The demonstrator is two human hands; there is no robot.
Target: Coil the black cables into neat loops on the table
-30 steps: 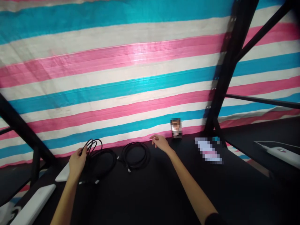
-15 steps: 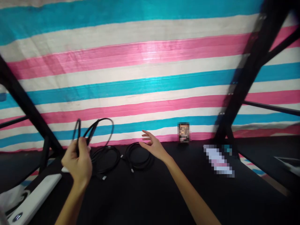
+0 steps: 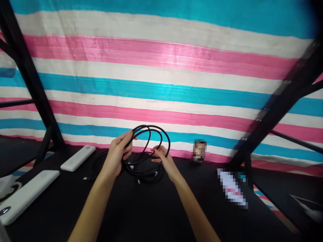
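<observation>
My left hand [image 3: 118, 155] is raised over the black tabletop [image 3: 151, 211] and grips a coiled black cable [image 3: 153, 132], whose loops stand up between my two hands. My right hand [image 3: 164, 160] pinches the same coil at its lower right side. Under the hands more black cable [image 3: 143, 174] with small white plug ends lies coiled on the table.
Two flat white devices lie at the left, one [image 3: 78, 158] near the back and one [image 3: 25, 195] at the front left. A small blurred card [image 3: 199, 151] stands against the striped pink, blue and white sheet [image 3: 161, 84]. Black frame posts [image 3: 30, 84] rise at left and right [image 3: 277, 107].
My left hand has lifted the coiled cable off the table and carried it right toward the middle. My right hand has come in and taken hold of the coil. The view has shifted left.
</observation>
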